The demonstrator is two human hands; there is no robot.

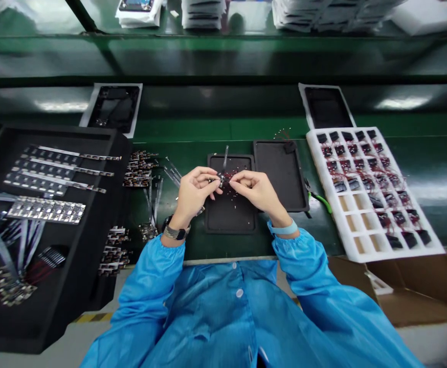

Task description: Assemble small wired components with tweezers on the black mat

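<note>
Far left: black bin (73, 271) holds a panel of boards (47, 210) and loose strips. Just right of it on the green bench, small boards lie in stacks (139, 168). Left hand (196, 191): nearly closed, thumb and fingertips pinching a small circuit board (221, 179). The board sits above the far half of a black tray (229, 217); a grey strip (225, 158) extends from it toward the far side. Right hand (258, 190): fingers curled, thumb and forefinger drawn together at the board's right, beside fine red wires; cannot tell whether it grips one. Right of this, a second black tray (279, 179), then green-handled pliers (321, 201). Farther right: white foam tray (384, 255), dark red-wired parts in its compartments. Near right, lower: cardboard box (419, 306).
</note>
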